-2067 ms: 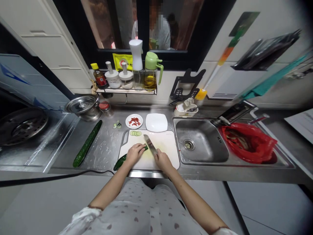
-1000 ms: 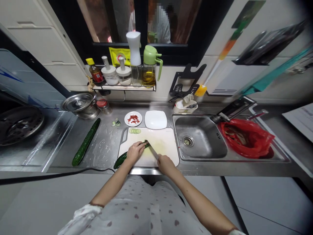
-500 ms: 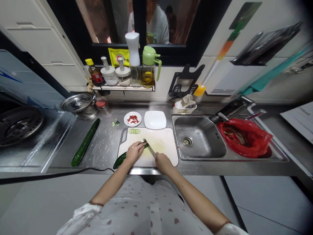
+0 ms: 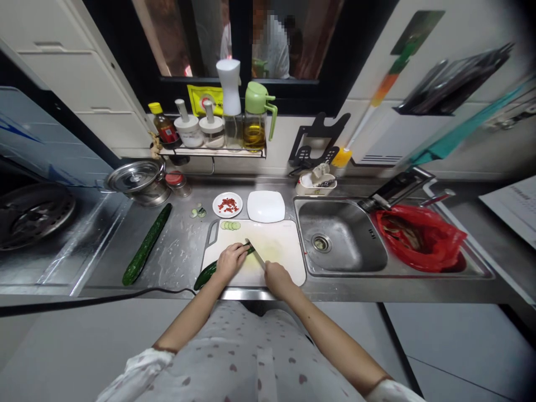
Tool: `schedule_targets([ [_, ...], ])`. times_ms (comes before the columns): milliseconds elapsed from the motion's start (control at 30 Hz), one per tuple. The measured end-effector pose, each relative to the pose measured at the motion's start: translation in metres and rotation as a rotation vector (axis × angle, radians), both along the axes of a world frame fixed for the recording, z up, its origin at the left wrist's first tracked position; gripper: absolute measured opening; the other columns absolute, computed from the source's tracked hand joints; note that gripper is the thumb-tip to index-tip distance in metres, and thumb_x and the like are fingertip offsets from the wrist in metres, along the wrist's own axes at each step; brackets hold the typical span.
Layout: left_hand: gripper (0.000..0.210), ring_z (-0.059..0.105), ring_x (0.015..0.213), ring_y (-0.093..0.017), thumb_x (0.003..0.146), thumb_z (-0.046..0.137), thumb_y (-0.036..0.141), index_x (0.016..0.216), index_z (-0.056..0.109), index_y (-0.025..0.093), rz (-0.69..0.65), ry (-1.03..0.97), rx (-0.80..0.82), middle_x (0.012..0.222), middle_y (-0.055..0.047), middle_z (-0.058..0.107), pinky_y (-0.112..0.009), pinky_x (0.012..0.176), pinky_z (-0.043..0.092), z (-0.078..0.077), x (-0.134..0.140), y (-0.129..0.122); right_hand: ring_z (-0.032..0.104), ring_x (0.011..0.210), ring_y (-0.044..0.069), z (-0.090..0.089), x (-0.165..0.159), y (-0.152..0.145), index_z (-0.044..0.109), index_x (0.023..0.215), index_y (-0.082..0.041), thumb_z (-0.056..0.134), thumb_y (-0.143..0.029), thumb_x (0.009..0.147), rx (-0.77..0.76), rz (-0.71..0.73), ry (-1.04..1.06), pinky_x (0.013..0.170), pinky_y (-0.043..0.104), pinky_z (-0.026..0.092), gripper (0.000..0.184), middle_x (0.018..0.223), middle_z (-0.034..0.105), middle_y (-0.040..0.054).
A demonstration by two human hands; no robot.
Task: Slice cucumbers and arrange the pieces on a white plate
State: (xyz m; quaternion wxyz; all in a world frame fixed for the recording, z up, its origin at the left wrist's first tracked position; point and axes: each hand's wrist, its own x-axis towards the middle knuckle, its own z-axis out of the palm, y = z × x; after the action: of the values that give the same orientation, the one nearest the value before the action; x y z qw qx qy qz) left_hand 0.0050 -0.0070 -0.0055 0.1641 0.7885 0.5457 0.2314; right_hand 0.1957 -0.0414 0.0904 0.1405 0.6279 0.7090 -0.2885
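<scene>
My left hand [image 4: 231, 261] is closed over a cucumber [image 4: 206, 275] that lies slantwise on the white cutting board [image 4: 288, 268]. In my right hand [image 4: 278, 277] is the handle of a knife [image 4: 257, 254]. Its blade meets the cucumber's far end, just beyond my left fingertips. Several cucumber slices [image 4: 230, 225] lie in a row at the board's far left corner. Behind the board stand a small plate of chopped red bits [image 4: 228, 205] and a white plate [image 4: 266, 206]. Cucumber end pieces [image 4: 198, 211] rest on the counter.
A whole cucumber [image 4: 147, 245] lies left of the board, with a lidded steel pot [image 4: 136, 181] behind it. To the right is the sink [image 4: 343, 237], then a red plastic bag [image 4: 435, 245]. Seasoning bottles stand on a wall rack [image 4: 218, 152]. A black cord [image 4: 159, 290] runs along the counter's front edge.
The knife and my right hand have shifted very slightly left. My left hand keeps its place on the cucumber. The view has tilted a little.
</scene>
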Motion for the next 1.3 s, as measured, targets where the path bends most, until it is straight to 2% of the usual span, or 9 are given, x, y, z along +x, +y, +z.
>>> schedule_targets([
  [233,0.029,0.060,0.098,-0.015,0.092,0.050,0.028,0.116,0.067,0.028,-0.004,0.002,-0.010,0.107,-0.004,0.066,-0.028,0.089,0.049,-0.003,-0.001,0.000,0.065,0.094,0.022,-0.005,0.005,-0.009,0.060,0.108,-0.012,0.039,-0.009,0.089,0.002,-0.007,-0.008,0.072,0.027,0.042,0.028,0.100,0.068,0.0171],
  [600,0.027,0.060,0.097,-0.016,0.092,0.051,0.027,0.114,0.067,0.027,-0.005,0.012,0.002,0.108,-0.004,0.065,-0.028,0.087,0.049,0.001,0.000,-0.001,0.065,0.096,0.022,-0.017,-0.003,-0.002,0.060,0.109,-0.011,0.037,-0.008,0.089,0.035,-0.006,0.009,0.074,0.028,0.044,0.030,0.100,0.068,0.0170],
  [900,0.027,0.060,0.097,-0.016,0.093,0.050,0.028,0.114,0.067,0.026,-0.008,0.008,0.004,0.107,-0.004,0.066,-0.028,0.087,0.049,0.003,0.001,0.000,0.065,0.097,0.024,-0.012,-0.001,-0.006,0.059,0.107,-0.011,0.037,-0.006,0.088,0.011,0.015,-0.007,0.074,0.029,0.044,0.029,0.101,0.068,0.0181],
  [1300,0.027,0.061,0.098,-0.015,0.092,0.051,0.027,0.114,0.068,0.027,-0.001,0.002,0.005,0.106,-0.004,0.066,-0.027,0.087,0.049,0.008,0.001,-0.002,0.065,0.100,0.024,-0.021,-0.008,-0.003,0.059,0.109,-0.011,0.038,-0.006,0.088,0.025,-0.004,-0.005,0.078,0.030,0.045,0.031,0.101,0.068,0.0175],
])
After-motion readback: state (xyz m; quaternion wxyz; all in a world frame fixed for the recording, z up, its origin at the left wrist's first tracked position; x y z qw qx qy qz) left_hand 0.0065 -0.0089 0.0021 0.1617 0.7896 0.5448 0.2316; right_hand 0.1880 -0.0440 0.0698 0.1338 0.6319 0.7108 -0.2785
